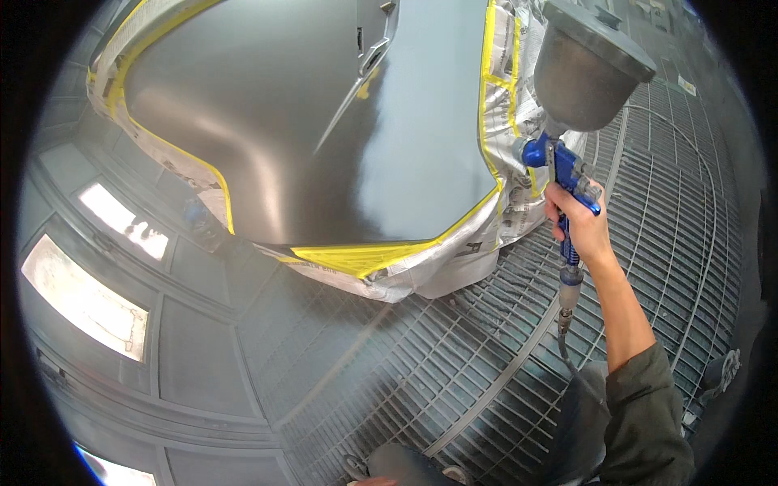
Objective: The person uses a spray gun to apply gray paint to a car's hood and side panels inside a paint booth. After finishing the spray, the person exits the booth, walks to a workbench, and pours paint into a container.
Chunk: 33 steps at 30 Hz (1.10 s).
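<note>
L hand [378, 481]: prob. just a sliver at lower pic edge, nr side of the panel; grip can't tell. Dk cloth sleeve [648, 413], creased, nr side & R of panel. Thin flexible hose [562, 347] goes up to the handle. R hand [582, 220] wrapped round the handle of the spray gun [565, 172], fingers curled in; gun is just R of panel, apart from it. Blue metal body, rounded matte grey cup [587, 69] w/ lid on top. Nozzle pts L, twd panel; long axis approx upright in view, hose end nr, cup end far, cup tilted R. Floor grating [454, 373], ribbed metal bars, nr side & R of panel. Panel [267, 154] itself: smooth, curved, dk grey L, lt grey R, soft blurry border betw. Yellow tape [365, 261] along its edges, crinkly masking paper [454, 277] beyond tape. Wall [198, 356] L of panel, flat framed sections, bright rect. windows [85, 296].
</note>
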Each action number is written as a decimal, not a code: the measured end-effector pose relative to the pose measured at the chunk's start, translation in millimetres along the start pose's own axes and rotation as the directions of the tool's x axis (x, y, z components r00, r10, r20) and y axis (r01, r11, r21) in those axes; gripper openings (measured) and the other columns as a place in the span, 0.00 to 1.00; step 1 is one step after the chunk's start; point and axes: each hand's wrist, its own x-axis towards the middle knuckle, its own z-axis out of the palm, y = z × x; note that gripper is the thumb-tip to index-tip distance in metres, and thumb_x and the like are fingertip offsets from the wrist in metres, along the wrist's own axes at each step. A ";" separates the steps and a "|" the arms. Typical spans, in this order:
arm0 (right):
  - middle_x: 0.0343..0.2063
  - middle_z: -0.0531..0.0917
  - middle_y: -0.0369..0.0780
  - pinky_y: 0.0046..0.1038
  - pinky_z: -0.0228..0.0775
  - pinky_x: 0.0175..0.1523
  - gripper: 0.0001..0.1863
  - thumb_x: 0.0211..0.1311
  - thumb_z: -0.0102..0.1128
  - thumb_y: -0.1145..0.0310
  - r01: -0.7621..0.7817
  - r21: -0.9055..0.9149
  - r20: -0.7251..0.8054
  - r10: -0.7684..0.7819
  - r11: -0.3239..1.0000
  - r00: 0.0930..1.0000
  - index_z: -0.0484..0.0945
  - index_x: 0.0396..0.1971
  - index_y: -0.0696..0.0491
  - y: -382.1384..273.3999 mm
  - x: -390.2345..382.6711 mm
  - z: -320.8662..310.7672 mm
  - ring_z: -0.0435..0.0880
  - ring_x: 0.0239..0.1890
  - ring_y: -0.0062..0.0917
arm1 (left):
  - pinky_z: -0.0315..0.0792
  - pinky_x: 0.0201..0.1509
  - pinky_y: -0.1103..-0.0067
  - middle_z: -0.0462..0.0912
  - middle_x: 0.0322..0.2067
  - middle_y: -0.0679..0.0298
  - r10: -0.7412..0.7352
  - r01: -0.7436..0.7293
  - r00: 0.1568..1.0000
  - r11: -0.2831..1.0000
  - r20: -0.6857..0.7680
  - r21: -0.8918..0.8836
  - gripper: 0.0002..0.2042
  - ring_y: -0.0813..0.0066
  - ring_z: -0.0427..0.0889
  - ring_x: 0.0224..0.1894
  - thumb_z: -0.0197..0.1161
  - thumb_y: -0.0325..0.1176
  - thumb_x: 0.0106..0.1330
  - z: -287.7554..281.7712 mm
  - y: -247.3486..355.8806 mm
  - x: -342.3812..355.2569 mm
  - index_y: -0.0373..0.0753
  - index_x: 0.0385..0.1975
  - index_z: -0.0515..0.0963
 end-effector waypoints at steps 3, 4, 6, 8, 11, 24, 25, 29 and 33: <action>0.19 0.75 0.33 0.19 0.61 0.20 0.11 0.62 0.65 0.62 -0.088 -0.058 -0.096 0.082 0.994 0.992 0.77 0.32 0.54 10.8 -4.1 -6.0 0.70 0.17 0.15 | 0.77 0.34 0.70 0.86 0.32 0.58 -0.013 0.013 0.999 1.000 -0.032 -0.002 0.10 0.61 0.86 0.31 0.70 0.34 0.54 12.1 2.7 -11.5 0.39 0.35 0.84; 0.19 0.75 0.33 0.19 0.62 0.20 0.11 0.62 0.66 0.61 -0.117 -0.059 -0.106 0.110 0.991 0.988 0.77 0.33 0.53 15.5 -11.2 -2.3 0.70 0.17 0.15 | 0.77 0.34 0.70 0.86 0.32 0.58 -0.026 0.026 0.999 1.000 -0.040 0.000 0.10 0.61 0.85 0.30 0.70 0.34 0.54 14.1 6.0 -11.4 0.39 0.34 0.84; 0.22 0.76 0.31 0.17 0.63 0.21 0.12 0.60 0.68 0.62 -0.201 -0.040 0.061 0.203 0.979 0.977 0.76 0.34 0.52 19.3 -34.6 6.3 0.71 0.18 0.13 | 0.77 0.34 0.71 0.86 0.31 0.58 -0.036 0.036 0.998 0.999 -0.049 0.007 0.10 0.62 0.85 0.30 0.70 0.34 0.55 18.4 13.4 -11.8 0.38 0.34 0.84; 0.25 0.77 0.30 0.16 0.64 0.23 0.13 0.61 0.68 0.64 -0.235 -0.020 0.276 0.231 0.972 0.933 0.76 0.40 0.53 21.7 -53.1 15.1 0.71 0.19 0.12 | 0.77 0.33 0.72 0.86 0.31 0.58 -0.021 0.021 0.999 1.000 -0.047 0.016 0.09 0.62 0.85 0.29 0.70 0.34 0.55 22.3 19.4 -10.5 0.38 0.34 0.84; 0.26 0.74 0.27 0.15 0.64 0.25 0.27 0.63 0.66 0.67 -0.229 0.081 0.427 0.174 0.970 0.887 0.71 0.60 0.60 29.3 -79.2 40.7 0.69 0.20 0.09 | 0.77 0.33 0.73 0.86 0.30 0.58 -0.033 0.032 0.997 0.999 -0.067 -0.013 0.08 0.63 0.85 0.28 0.69 0.33 0.57 24.7 28.5 -12.7 0.38 0.34 0.84; 0.16 0.72 0.30 0.19 0.59 0.18 0.12 0.64 0.64 0.66 -0.340 0.075 0.238 0.314 0.937 0.919 0.72 0.24 0.52 83.0 -66.0 9.4 0.67 0.14 0.13 | 0.76 0.34 0.74 0.87 0.32 0.61 -0.008 0.023 0.994 0.990 -0.105 0.141 0.09 0.62 0.85 0.30 0.67 0.39 0.63 19.3 46.1 -23.5 0.41 0.35 0.84; 0.15 0.73 0.35 0.21 0.60 0.16 0.13 0.63 0.62 0.65 -0.355 0.042 0.166 0.344 0.934 0.924 0.73 0.22 0.55 79.2 -59.5 4.5 0.68 0.13 0.17 | 0.76 0.34 0.74 0.87 0.32 0.61 -0.017 0.032 0.995 0.989 -0.103 0.144 0.08 0.62 0.85 0.30 0.67 0.39 0.64 18.0 46.7 -24.7 0.42 0.35 0.84; 0.15 0.73 0.35 0.22 0.60 0.16 0.13 0.64 0.61 0.65 -0.281 -0.002 0.002 0.281 0.960 0.960 0.73 0.21 0.54 80.1 -29.4 -21.1 0.68 0.14 0.18 | 0.77 0.35 0.72 0.87 0.31 0.61 0.007 0.024 0.992 0.968 -0.123 0.251 0.09 0.62 0.85 0.31 0.66 0.40 0.65 5.4 51.3 -24.4 0.43 0.37 0.84; 0.20 0.78 0.36 0.25 0.72 0.18 0.09 0.66 0.61 0.66 -0.254 -0.035 -0.101 0.249 0.967 0.963 0.76 0.29 0.56 104.3 -11.2 -22.1 0.76 0.18 0.20 | 0.75 0.30 0.74 0.84 0.25 0.62 0.025 0.042 0.980 0.943 -0.198 0.329 0.08 0.65 0.83 0.25 0.67 0.38 0.61 -14.1 30.0 -39.2 0.41 0.29 0.83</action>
